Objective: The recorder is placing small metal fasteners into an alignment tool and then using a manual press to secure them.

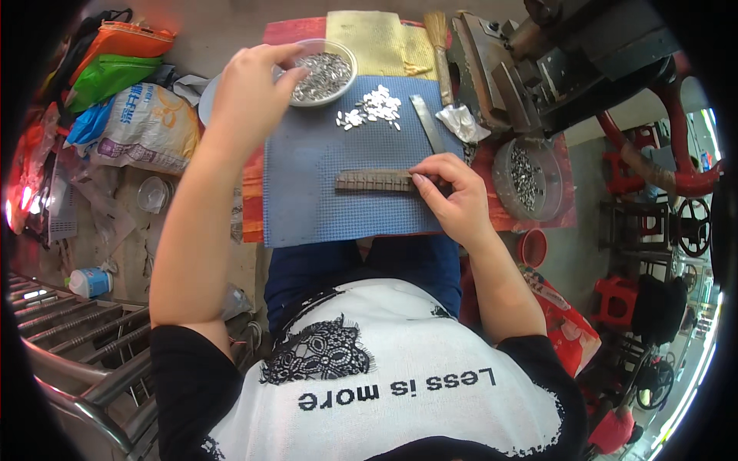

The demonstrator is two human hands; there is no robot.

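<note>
My left hand (250, 84) is above the left edge of a round clear bowl (354, 73) at the top left of the work surface. Thumb and forefinger stand apart, with nothing visible between them. Small shiny metal pieces (327, 75) fill much of the bowl. On the blue ribbed mat (304, 165), a dark slotted metal bar (373, 181) lies crosswise, and my right hand (459, 196) pinches its right end between thumb and fingers. Beyond the bar is a loose heap of small white pieces (380, 104). A flat metal strip (427, 123) rests just beyond my right hand.
A brush (439, 54) and crumpled white wrap (463, 123) lie at the mat's far right. Right of the mat, a clear tub (552, 201) holds more metal pieces. A dark machine (569, 73) looms at the upper right. Sacks (146, 127) and a metal rack (81, 373) stand left.
</note>
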